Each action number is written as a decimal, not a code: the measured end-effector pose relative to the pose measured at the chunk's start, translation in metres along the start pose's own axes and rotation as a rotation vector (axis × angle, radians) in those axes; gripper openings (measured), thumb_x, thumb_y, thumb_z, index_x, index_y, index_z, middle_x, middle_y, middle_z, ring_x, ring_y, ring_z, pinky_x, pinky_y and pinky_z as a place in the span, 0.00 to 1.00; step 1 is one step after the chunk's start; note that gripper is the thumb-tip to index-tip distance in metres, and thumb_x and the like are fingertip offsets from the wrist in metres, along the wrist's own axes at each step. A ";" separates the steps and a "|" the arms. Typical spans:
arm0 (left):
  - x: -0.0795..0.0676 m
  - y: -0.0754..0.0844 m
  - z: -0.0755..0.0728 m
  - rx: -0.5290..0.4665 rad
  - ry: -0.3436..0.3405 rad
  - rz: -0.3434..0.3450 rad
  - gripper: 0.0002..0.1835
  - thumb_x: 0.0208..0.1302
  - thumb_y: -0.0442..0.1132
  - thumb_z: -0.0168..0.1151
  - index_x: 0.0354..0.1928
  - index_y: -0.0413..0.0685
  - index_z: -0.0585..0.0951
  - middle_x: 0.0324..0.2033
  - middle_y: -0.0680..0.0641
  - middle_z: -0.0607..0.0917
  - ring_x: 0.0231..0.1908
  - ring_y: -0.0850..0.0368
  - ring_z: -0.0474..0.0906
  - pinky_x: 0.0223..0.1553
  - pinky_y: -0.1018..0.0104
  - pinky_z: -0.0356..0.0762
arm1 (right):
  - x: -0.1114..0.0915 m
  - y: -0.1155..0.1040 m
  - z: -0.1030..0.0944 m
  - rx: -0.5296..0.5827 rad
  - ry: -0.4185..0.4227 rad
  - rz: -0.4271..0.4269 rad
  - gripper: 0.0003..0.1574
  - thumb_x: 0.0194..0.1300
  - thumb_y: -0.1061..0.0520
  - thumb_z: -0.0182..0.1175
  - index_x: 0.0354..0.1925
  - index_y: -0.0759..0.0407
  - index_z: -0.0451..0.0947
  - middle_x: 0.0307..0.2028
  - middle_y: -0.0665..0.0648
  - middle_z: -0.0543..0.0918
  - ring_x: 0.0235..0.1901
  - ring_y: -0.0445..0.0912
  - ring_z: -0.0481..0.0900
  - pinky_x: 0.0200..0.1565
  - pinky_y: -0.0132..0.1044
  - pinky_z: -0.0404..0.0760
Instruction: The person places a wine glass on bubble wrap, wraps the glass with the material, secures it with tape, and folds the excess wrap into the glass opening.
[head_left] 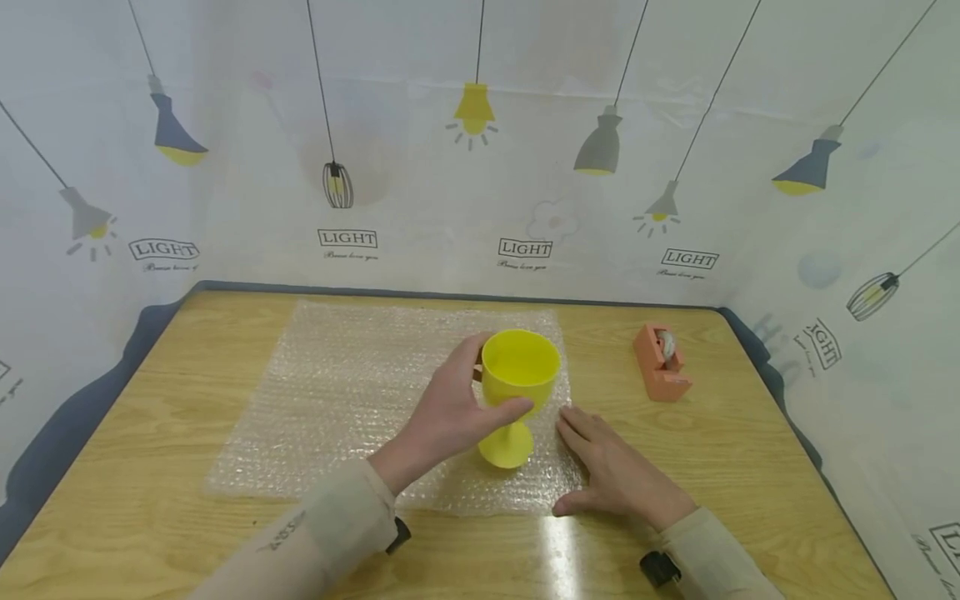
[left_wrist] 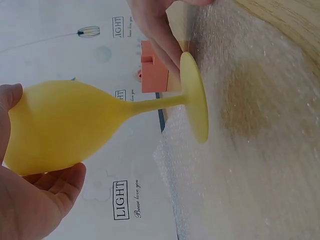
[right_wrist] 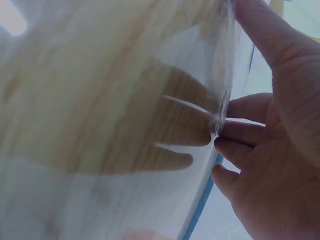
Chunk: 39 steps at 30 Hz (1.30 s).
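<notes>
While left hand (head_left: pixel 448 407) grips yellow goblet (head_left: pixel 520 383) over bubble wrap (head_left: pixel 345 383), right hand (head_left: pixel 618 468) relaxed against its edge, tape dispenser (head_left: pixel 663 382) beyond.

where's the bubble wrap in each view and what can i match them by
Head: the bubble wrap, lower half, from left of centre to just past it.
Left wrist: right half.
Right wrist: crinkled edge, upper right of centre.
Shared landmark: the right hand, in all three.

Bubble wrap (head_left: pixel 337 400): clear, spread flat on the desk (head_left: pixel 135 483).
Goblet (head_left: pixel 536 393): yellow, near upright, base apparently just above the wrap.
</notes>
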<state>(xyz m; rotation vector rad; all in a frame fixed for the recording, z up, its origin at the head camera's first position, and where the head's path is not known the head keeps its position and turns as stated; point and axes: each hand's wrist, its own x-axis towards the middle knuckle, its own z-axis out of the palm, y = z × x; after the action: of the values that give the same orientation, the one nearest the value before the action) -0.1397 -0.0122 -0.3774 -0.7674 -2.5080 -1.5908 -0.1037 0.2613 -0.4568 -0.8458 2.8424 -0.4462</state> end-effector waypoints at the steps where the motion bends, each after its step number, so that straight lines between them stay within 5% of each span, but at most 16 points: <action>1: 0.001 0.000 0.001 -0.003 -0.005 -0.005 0.43 0.57 0.48 0.79 0.71 0.45 0.69 0.55 0.51 0.81 0.52 0.59 0.77 0.54 0.54 0.80 | 0.000 0.000 0.000 0.000 0.000 -0.001 0.75 0.50 0.25 0.73 0.75 0.72 0.59 0.78 0.70 0.56 0.77 0.65 0.56 0.75 0.60 0.58; 11: 0.006 0.006 0.008 -0.034 -0.059 -0.084 0.41 0.61 0.53 0.75 0.71 0.47 0.70 0.51 0.52 0.84 0.46 0.58 0.79 0.48 0.54 0.83 | 0.000 0.000 0.000 0.006 -0.016 0.005 0.75 0.50 0.25 0.73 0.76 0.72 0.59 0.79 0.69 0.54 0.78 0.63 0.54 0.76 0.59 0.55; 18: 0.013 0.007 0.013 -0.027 -0.075 -0.223 0.39 0.63 0.60 0.72 0.69 0.49 0.71 0.46 0.53 0.85 0.42 0.53 0.82 0.39 0.63 0.83 | 0.000 0.000 0.000 0.016 -0.020 0.012 0.75 0.50 0.25 0.73 0.76 0.71 0.58 0.79 0.69 0.54 0.78 0.64 0.54 0.75 0.60 0.56; 27: 0.028 -0.005 0.022 0.019 -0.051 -0.375 0.37 0.64 0.67 0.67 0.63 0.47 0.77 0.40 0.49 0.85 0.39 0.55 0.82 0.39 0.62 0.84 | 0.000 0.000 -0.001 0.009 0.004 -0.013 0.76 0.49 0.25 0.73 0.75 0.74 0.59 0.77 0.72 0.57 0.77 0.66 0.56 0.75 0.61 0.57; 39: 0.040 -0.020 0.038 0.023 -0.113 -0.534 0.37 0.63 0.72 0.62 0.54 0.45 0.82 0.37 0.48 0.86 0.35 0.54 0.81 0.37 0.62 0.81 | 0.001 0.001 0.000 -0.013 0.029 -0.042 0.79 0.47 0.24 0.74 0.77 0.73 0.55 0.78 0.72 0.56 0.77 0.65 0.56 0.75 0.62 0.57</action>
<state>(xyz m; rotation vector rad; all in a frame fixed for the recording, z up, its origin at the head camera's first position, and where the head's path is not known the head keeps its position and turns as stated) -0.1765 0.0286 -0.3988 -0.1864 -2.9832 -1.6836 -0.1052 0.2616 -0.4574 -0.9098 2.8616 -0.4488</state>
